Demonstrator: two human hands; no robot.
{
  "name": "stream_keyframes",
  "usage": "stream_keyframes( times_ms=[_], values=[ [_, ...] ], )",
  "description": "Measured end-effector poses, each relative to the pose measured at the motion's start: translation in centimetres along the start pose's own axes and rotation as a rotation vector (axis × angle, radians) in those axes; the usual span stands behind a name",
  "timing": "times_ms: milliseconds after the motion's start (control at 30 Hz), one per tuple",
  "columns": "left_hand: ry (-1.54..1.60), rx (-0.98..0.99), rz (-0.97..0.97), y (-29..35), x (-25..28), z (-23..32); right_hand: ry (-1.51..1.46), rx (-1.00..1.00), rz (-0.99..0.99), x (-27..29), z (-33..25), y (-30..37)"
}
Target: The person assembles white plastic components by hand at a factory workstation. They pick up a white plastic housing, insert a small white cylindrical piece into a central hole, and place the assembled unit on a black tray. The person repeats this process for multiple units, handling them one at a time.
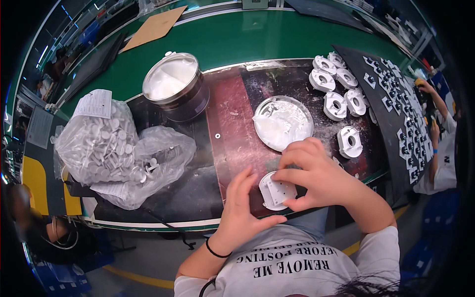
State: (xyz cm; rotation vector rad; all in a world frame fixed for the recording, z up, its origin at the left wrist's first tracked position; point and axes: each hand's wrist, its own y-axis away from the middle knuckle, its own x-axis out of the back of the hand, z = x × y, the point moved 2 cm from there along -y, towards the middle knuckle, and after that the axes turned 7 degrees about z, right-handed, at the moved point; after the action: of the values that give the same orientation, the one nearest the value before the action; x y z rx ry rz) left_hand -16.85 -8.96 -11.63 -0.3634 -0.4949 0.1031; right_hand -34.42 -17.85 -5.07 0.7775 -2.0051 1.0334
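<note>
A white plastic housing point(273, 192) with a rounded end and small holes lies on the bench close to my body. My right hand point(316, 175) is over its right side, with the thumb at the lower edge and a bent finger near the top. Whether something small sits between those fingertips is hidden. My left hand point(236, 215) is beside the housing on the left, its fingers stretched out and holding nothing. Just beyond my right hand rests a round metal lid point(309, 131) bearing a white, paste-like mass.
An open metal tin point(190, 101) with white contents stands at the back left. Left of it are clear bags of white plastic pieces point(104, 148). Several white housings point(335, 106) stand at the right, beside a black sheet point(378, 106) with small parts. A co-worker's arm point(436, 99) is farther right.
</note>
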Motion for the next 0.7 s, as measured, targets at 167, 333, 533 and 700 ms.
stream_keyframes(
  times_ms=[167,333,533,700],
  values=[
    [0.023,-0.049,-0.048,-0.5,-1.1,-0.3,0.012,0.052,-0.083,-0.5,0.1,-0.8],
    [0.019,-0.077,-0.055,-0.8,-1.2,-0.1,0.103,0.086,-0.104,-0.4,-0.3,-0.9],
    [0.027,-0.04,-0.056,-0.5,-1.2,-0.4,0.263,0.125,-0.19,0.1,-1.4,-1.4],
    [0.059,0.02,-0.069,-0.4,-1.3,-0.6,0.318,0.186,-0.22,0.5,-1.7,-1.7]
  ],
)
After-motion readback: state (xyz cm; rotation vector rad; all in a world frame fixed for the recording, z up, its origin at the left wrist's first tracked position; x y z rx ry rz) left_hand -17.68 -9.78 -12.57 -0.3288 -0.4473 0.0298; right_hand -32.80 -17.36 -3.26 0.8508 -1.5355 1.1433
